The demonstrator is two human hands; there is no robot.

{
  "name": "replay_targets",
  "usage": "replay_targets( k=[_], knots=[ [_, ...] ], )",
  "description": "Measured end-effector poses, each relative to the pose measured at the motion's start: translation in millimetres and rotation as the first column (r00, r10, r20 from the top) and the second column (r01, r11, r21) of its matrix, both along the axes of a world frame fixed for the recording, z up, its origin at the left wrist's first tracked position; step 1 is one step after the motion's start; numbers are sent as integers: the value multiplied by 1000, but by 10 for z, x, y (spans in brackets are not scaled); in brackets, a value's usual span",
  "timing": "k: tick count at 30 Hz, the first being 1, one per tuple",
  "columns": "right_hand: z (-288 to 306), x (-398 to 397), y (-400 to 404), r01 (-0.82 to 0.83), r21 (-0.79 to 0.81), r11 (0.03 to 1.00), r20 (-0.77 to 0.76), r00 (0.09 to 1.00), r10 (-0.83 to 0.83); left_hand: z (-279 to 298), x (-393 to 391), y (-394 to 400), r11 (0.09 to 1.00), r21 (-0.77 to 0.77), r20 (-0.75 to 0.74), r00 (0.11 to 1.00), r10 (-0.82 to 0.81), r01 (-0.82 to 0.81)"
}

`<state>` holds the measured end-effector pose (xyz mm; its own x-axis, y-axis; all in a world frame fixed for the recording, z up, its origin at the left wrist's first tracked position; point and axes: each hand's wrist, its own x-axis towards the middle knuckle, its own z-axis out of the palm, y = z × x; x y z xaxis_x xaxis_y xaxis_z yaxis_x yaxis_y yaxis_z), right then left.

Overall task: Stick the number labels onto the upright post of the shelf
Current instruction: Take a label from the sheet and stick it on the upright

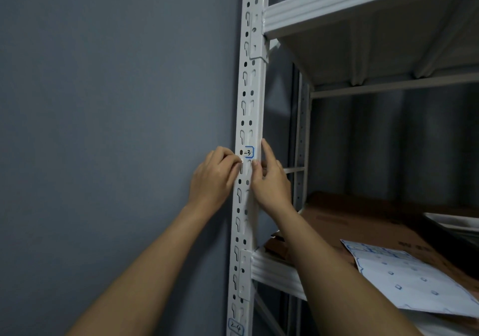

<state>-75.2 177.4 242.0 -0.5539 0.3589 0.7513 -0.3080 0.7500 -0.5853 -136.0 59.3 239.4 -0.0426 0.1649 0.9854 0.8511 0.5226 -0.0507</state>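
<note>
The white upright post [250, 97] of the shelf, punched with rows of holes, runs down the middle of the view. A blue-edged number label [248, 152] reading "-3" sits on its front face. My left hand [215, 177] has curled fingers whose tips pinch the label's lower left edge and hide that end. My right hand [269, 180] is at the post's right side, with the index finger straight up along the edge beside the label and the thumb on the post just below it. A second label [236, 326], "2-4", is stuck low on the post.
A grey wall [116, 102] is to the left of the post. On the lower shelf [274, 271] lie flattened cardboard [363, 221] and a white sheet of blue-edged labels [404, 278]. An upper shelf [363, 1] juts out above right.
</note>
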Motion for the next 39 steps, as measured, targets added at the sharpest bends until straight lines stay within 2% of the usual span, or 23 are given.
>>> replay_targets(
  k=[6, 10, 13, 16, 18, 20, 22, 27, 33, 39],
  knots=[
    [-6, -1, -11, -2, -12, 1000, -10, 1000, 1, -45, 21, -53, 1000, 12, 54, 998, -17, 17],
    [-14, -58, -1, -77, -78, 994, -57, 996, 73, 51, 123, -109, 980, 111, 218, 958, -185, 163],
    [5, 20, 23, -176, -144, 974, -60, 984, 169, 132, 240, -146, 915, 250, 348, 852, -391, 318],
    [-15, 117, 29, -163, -110, 980, -32, 986, 161, 173, 378, -183, 801, 421, 453, 666, -592, 426],
    [-49, 194, -6, -152, -87, 985, -139, 980, 139, 178, 468, -207, 752, 473, 481, 581, -656, 459],
    [-56, 299, -69, -236, -96, 967, -261, 943, 205, 176, 528, -218, 726, 493, 480, 545, -687, 480],
    [-44, 397, -122, -328, -103, 939, -296, 912, 286, 161, 577, -212, 718, 500, 480, 535, -696, 485],
    [-41, 518, -201, -359, -140, 923, -300, 904, 306, 81, 743, -171, 713, 500, 496, 513, -701, 492],
    [-94, 640, -191, -322, -89, 943, -344, 898, 275, 24, 893, -168, 698, 510, 477, 509, -716, 503],
    [-121, 728, -164, -295, -72, 953, -323, 911, 258, -15, 982, -170, 687, 531, 490, 482, -726, 496]
  ],
)
